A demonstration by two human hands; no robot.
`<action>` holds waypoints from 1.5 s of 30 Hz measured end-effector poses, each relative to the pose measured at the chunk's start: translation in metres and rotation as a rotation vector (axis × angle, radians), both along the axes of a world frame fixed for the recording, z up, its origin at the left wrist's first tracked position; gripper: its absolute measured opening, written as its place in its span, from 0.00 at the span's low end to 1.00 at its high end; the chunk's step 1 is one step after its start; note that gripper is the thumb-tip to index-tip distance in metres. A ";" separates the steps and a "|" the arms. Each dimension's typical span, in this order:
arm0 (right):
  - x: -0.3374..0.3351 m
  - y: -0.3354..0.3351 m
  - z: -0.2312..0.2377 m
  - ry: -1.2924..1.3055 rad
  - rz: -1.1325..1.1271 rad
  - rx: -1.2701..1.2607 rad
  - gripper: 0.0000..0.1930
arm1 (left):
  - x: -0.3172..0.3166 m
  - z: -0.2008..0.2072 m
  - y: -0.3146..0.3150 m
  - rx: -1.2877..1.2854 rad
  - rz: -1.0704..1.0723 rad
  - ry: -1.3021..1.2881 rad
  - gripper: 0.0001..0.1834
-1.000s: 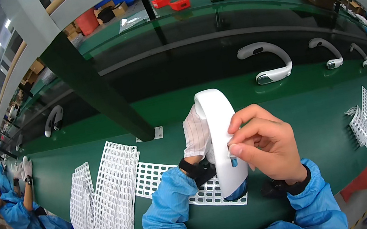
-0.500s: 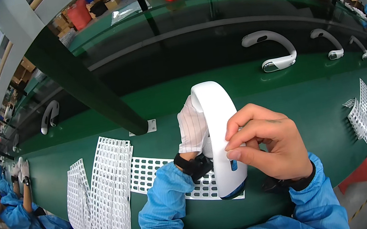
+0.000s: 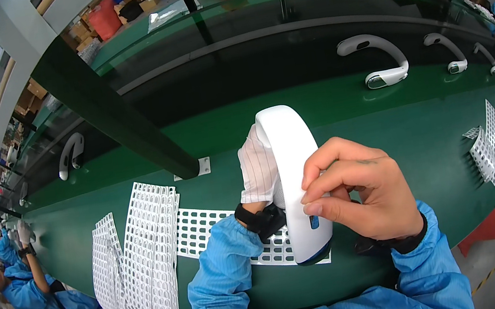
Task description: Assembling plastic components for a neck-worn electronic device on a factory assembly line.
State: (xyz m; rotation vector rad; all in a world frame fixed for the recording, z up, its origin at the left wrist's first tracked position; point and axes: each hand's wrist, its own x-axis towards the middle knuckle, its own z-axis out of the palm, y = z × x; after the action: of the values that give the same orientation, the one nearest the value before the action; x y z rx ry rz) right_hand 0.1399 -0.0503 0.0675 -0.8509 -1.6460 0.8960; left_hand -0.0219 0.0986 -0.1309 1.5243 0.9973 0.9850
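A white curved neck fan (image 3: 292,166) is held upright over the bench in front of me. My left hand (image 3: 257,167), in a pale striped glove, wraps around its left side; part of that hand is behind the fan. My bare right hand (image 3: 358,188) is at the fan's right side, thumb and fingers pinched together against the white shell. Whatever sits between those fingertips, if anything, is too small to make out. Just below them, a small dark bluish slot (image 3: 315,222) shows in the shell. Beneath the fan lies a white perforated sheet (image 3: 198,230).
Stacked perforated sheets (image 3: 149,249) lie to the left, and a curled one (image 3: 488,143) at far right. More neck fans (image 3: 388,76) rest on the dark belt beyond the bench. A green post (image 3: 117,117) stands at left-centre. A co-worker (image 3: 27,283) sits at far left.
The neck fans on the belt have shifted to the right. Both my hands keep nearly the same hold on the fan. The co-worker's hands at far left have moved.
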 end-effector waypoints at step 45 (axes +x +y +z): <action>-0.004 0.005 -0.010 0.090 0.055 0.099 0.11 | 0.003 0.025 -0.015 0.023 -0.071 -0.228 0.13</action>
State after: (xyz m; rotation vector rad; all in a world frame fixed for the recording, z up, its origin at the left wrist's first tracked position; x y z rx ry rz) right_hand 0.1356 -0.0458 0.0579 -0.6913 -1.6274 0.8707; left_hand -0.0190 0.0835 -0.1055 1.4196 0.7692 1.0951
